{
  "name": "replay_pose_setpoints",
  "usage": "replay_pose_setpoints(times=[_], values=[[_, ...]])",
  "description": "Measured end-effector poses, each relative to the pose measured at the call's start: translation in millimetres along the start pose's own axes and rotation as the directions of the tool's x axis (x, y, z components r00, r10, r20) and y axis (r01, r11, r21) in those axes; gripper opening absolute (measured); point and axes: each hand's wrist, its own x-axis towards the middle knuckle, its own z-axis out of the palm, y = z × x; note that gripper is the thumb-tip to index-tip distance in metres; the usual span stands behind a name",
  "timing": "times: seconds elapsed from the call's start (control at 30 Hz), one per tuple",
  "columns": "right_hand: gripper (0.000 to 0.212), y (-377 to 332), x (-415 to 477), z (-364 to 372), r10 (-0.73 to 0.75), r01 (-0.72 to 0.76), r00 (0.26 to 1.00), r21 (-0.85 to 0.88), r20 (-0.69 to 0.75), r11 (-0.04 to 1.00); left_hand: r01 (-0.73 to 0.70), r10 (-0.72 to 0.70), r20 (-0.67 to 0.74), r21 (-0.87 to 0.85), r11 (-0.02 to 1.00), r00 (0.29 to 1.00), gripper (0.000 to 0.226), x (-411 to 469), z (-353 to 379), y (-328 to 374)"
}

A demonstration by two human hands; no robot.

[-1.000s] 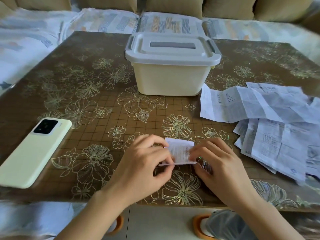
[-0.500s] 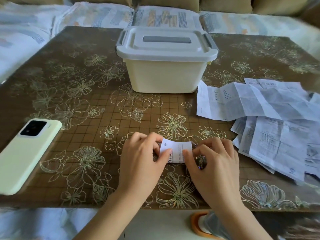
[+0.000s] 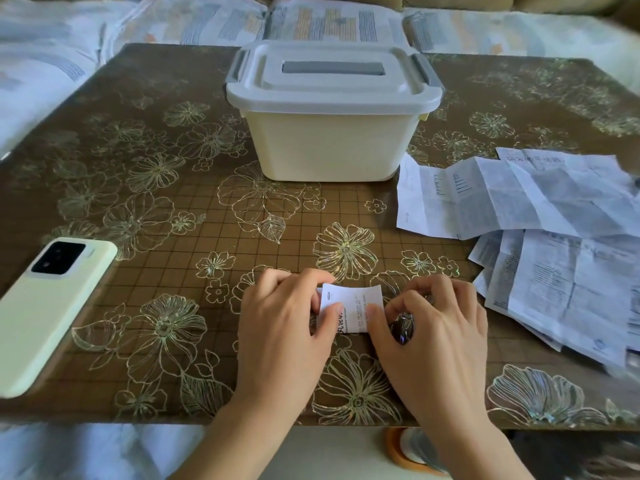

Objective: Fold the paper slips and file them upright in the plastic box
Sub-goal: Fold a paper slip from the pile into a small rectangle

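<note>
Phone (image 3: pixel 52 313) flat on table (image 3: pixel 166 98), far left. Left hand (image 3: pixel 284 327) pinching small slip (image 3: pixel 353 308) at its left edge, near table front, centre. Lidded box (image 3: pixel 329 140) beyond, well apart. Right hand (image 3: pixel 433 337) pinching slip's right edge. Loose slips (image 3: pixel 554 254) spread at right, unfolded.

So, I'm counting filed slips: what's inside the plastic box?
Cannot be seen: the lid covers the box, whose cream walls show nothing. The folded slip in view is outside, pinched by left hand and right hand.
</note>
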Motion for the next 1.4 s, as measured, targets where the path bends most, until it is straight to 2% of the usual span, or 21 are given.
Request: replay_pose_setpoints(times=[0.2,0.27,0.4,0.47,0.53,0.6,0.7,0.8,0.97,1.27,1.4], values=[[0.024,-2.1,0.0,0.8,-0.01,0.01,1.0,-0.055,0.005,0.998,-0.02,0.019,0.017,0.047,0.999,1.0,0.031,-1.2,0.4,1.3],[0.023,-2.5,-0.3,0.9,-0.021,0.021,1.0,-0.023,0.004,1.0,0.002,-0.002,0.003,0.062,0.998,1.0,0.032,-1.4,0.0,1.5],[0.013,-6.4,1.4,3.1,-0.151,0.151,0.988,0.022,0.034,0.988,-0.083,0.083,0.008,0.107,0.991,0.997,0.013,-1.9,-0.7,1.5],[0.013,-6.5,1.4,3.3,-0.171,0.17,0.985,0.015,0.04,0.985,-0.102,0.101,0.025,0.083,0.991,0.995,0.006,-0.6,-0.6,-2.8],[0.019,-8.0,-1.4,2.1,-0.137,0.136,0.989,0.022,0.047,0.99,-0.079,0.079,0.055,0.013,0.997,0.995,0.009,1.2,-2.3,-9.0],[0.034,-11.3,-5.0,2.8,-0.085,0.084,0.994,0.014,0.067,0.996,-0.048,0.053,0.103,-0.05,0.998,0.993,0.016,2.2,-4.2,-14.4],[0.046,-15.0,-6.9,6.8,-0.056,0.056,0.994,0.0,0.092,0.998,-0.047,0.054,0.153,-0.05,0.998,0.987,0.018,2.3,-5.3,-17.7],[0.046,-12.2,-7.1,6.5,-0.063,0.059,0.992,0.038,0.113,0.998,-0.036,0.04,0.181,-0.022,0.999,0.983,0.02,3.1,-6.3,-15.2],[0.031,-1.6,-6.3,5.3,-0.089,0.07,0.985,0.124,0.148,0.99,-0.023,0.021,0.22,0.01,1.0,0.975,0.023,1.8,-7.2,-12.5],[0.044,2.1,-8.3,6.7,-0.131,0.115,0.981,0.11,0.143,0.987,-0.1,0.116,0.336,-0.065,0.993,0.935,0.033,2.7,-20.5,-26.6],[0.05,7.2,-5.8,6.7,-0.131,0.102,0.979,0.184,0.154,0.978,-0.115,0.138,0.316,-0.091,0.989,0.939,0.033,1.9,-19.2,-31.4]])
